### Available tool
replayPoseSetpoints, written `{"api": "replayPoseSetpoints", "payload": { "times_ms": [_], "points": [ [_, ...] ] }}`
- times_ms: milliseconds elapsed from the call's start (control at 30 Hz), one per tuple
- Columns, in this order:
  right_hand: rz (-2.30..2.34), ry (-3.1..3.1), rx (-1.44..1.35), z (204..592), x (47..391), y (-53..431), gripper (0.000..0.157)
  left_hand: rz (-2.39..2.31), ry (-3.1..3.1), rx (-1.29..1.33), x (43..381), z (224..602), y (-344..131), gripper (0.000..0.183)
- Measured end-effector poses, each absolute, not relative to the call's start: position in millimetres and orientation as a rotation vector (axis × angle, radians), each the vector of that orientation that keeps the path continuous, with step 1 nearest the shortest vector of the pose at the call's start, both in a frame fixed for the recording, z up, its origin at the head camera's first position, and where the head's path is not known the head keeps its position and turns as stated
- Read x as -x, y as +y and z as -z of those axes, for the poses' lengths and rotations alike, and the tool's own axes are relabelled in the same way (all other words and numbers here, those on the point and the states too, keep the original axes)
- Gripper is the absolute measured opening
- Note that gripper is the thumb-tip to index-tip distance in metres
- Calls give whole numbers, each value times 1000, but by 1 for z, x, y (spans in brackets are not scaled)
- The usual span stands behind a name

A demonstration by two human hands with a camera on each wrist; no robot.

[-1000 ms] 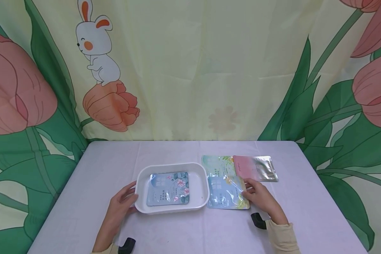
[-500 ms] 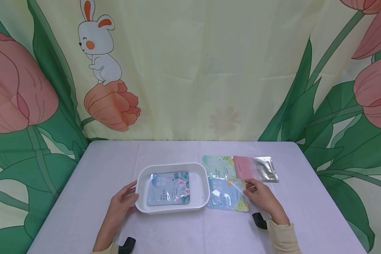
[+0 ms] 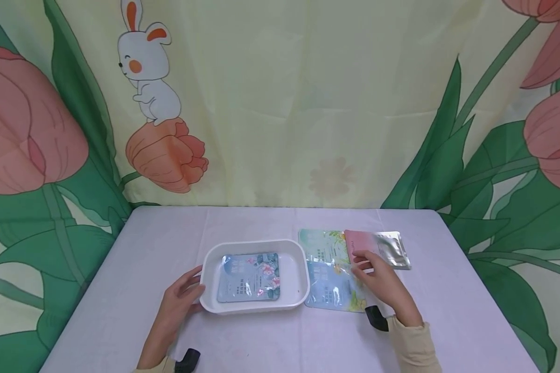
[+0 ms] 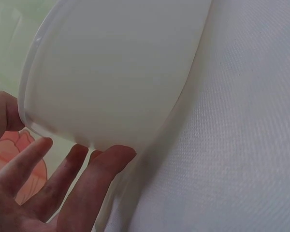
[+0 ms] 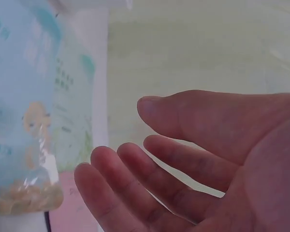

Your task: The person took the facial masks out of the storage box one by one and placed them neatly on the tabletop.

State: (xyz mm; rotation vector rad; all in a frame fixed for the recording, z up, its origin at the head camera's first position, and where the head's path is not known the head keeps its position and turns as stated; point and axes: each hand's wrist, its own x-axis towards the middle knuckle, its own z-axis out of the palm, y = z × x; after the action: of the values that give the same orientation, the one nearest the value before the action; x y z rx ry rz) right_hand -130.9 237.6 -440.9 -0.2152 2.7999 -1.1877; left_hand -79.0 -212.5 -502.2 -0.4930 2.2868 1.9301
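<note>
The white plastic tray [image 3: 293, 274], with a pink-flowered blue sachet [image 3: 249, 277] laid inside, is gripped at its left end by the left hand [image 3: 178, 296], left of the middle of the table [image 3: 252, 339]. Nearer the table's right edge, a yellow-flowered blue sachet [image 3: 331, 290], a green sachet [image 3: 321, 246] and, toward the far right corner, a pink-and-silver sachet [image 3: 392, 249] are grouped; above them the right hand [image 3: 385, 285] is held released, fingers loosely bent.

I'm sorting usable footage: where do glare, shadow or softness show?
Head view: glare on the flowered packet in the white tray. Left wrist: dim, shadow on the cloth beside the tray. Right wrist: soft print on the light-blue packet and green packet.
</note>
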Motion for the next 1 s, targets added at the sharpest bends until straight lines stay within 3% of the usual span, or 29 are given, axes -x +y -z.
{"api": "replayPoseSetpoints", "payload": {
  "times_ms": [1000],
  "points": [
    [1302,2735,412,424,135,139,42,-1881,2312,531,78,500,-210,56]
  ]
}}
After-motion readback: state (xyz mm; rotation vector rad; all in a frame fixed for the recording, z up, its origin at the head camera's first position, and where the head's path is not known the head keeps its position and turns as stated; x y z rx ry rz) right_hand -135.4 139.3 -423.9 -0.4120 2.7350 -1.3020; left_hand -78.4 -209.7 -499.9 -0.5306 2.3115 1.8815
